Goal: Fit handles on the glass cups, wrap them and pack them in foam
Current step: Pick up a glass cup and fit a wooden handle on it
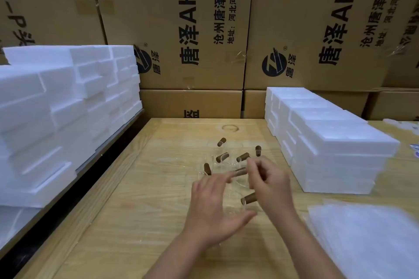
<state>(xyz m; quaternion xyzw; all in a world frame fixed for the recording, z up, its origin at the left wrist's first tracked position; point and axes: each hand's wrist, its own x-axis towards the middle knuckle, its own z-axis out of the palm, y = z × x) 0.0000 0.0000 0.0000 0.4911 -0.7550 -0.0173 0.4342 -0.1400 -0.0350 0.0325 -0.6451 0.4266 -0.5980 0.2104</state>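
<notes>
Several clear glass cups point(223, 161) with brown wooden handles point(243, 157) stand bunched in the middle of the wooden table point(136, 210). My left hand point(213, 208) holds the nearest glass cup point(234, 205) between thumb and spread fingers. That cup's brown handle point(249, 198) points to the right. My right hand point(269, 181) hovers just right of and above this cup. Its fingers are loosely curled, and I see nothing in them. Both hands are slightly blurred.
Stacked white foam trays point(56, 108) fill a shelf on the left. More white foam blocks point(328, 142) sit stacked on the table's right side. A pile of clear plastic bags point(367, 238) lies at the near right. Cardboard boxes point(192, 29) wall off the back.
</notes>
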